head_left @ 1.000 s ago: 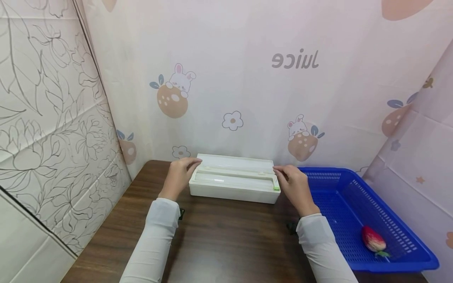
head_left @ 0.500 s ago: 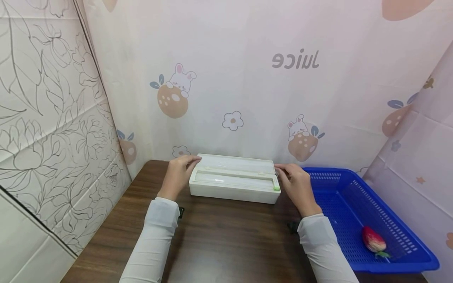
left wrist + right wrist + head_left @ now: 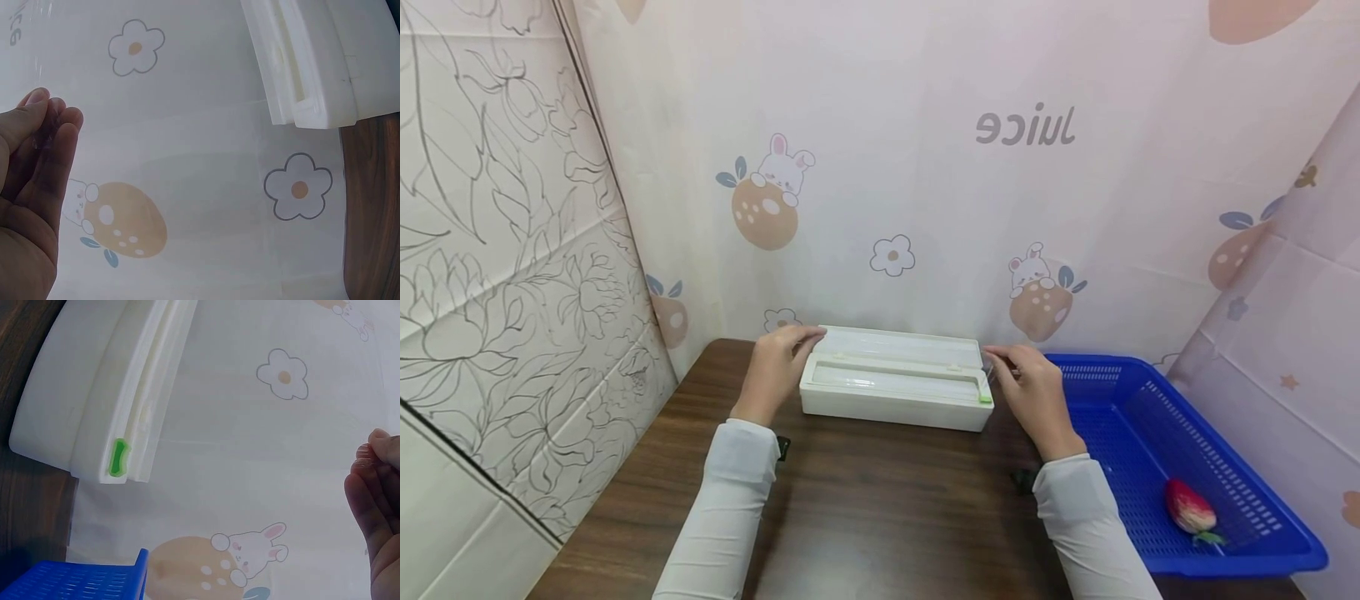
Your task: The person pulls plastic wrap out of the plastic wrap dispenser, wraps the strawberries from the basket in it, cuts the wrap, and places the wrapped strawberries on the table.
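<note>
A long white cling film dispenser (image 3: 895,408) with its lid (image 3: 895,343) up stands at the back of the table, a green slide cutter (image 3: 118,457) at its right end. My left hand (image 3: 775,371) is by its back left corner, thumb and fingertips pinching clear cling film (image 3: 45,134). Past the right end, my right hand (image 3: 1030,396) pinches the film's other side. Faint shiny creases show the film near both hands; most of the sheet is too transparent to see. In both wrist views, the pinching fingertips stand apart from the dispenser.
To the right lies a blue perforated basket (image 3: 1285,508) with a red and cream strawberry-like fruit (image 3: 1189,507) in it. Brown wood tabletop (image 3: 880,517) extends in front of the dispenser. A printed curtain (image 3: 895,167) hangs close behind.
My right hand has shifted slightly right, away from the dispenser's end, with the film's corner. My left hand has risen a little. Dispenser and basket have stayed in place.
</note>
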The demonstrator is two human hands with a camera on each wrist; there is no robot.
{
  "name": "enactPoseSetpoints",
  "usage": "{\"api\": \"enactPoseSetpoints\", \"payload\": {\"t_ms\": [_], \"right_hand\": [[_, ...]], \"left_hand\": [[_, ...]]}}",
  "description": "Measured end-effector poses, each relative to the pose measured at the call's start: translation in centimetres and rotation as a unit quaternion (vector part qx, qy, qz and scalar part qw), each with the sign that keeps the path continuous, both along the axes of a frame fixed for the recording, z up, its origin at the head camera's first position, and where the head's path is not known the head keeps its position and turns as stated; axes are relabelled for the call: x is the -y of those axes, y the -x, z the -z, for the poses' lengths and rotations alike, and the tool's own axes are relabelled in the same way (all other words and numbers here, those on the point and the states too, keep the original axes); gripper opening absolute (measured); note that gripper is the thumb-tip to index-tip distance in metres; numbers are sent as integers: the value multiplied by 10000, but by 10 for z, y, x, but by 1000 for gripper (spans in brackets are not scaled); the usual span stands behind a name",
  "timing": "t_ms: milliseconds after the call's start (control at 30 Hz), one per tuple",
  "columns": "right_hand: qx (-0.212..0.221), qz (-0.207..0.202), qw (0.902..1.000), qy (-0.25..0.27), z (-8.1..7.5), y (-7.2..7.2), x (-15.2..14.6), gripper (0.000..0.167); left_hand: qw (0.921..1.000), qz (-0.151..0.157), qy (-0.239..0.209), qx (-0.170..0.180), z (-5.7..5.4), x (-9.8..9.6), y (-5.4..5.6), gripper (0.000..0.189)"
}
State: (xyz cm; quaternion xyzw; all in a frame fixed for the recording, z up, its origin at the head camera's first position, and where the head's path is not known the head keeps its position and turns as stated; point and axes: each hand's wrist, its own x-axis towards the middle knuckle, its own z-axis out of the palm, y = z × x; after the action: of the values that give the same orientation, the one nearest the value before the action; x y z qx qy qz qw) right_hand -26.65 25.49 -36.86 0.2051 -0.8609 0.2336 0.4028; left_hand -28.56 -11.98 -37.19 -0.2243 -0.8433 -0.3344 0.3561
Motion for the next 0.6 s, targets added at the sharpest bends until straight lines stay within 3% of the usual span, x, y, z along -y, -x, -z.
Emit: {"api": "enactPoseSetpoints", "payload": {"t_ms": [600], "right_hand": [[-262,-103,9996,51,-9,-6,0,15]], "left_hand": [[9999,3,28,-165,-10,0,-7,14]]}}
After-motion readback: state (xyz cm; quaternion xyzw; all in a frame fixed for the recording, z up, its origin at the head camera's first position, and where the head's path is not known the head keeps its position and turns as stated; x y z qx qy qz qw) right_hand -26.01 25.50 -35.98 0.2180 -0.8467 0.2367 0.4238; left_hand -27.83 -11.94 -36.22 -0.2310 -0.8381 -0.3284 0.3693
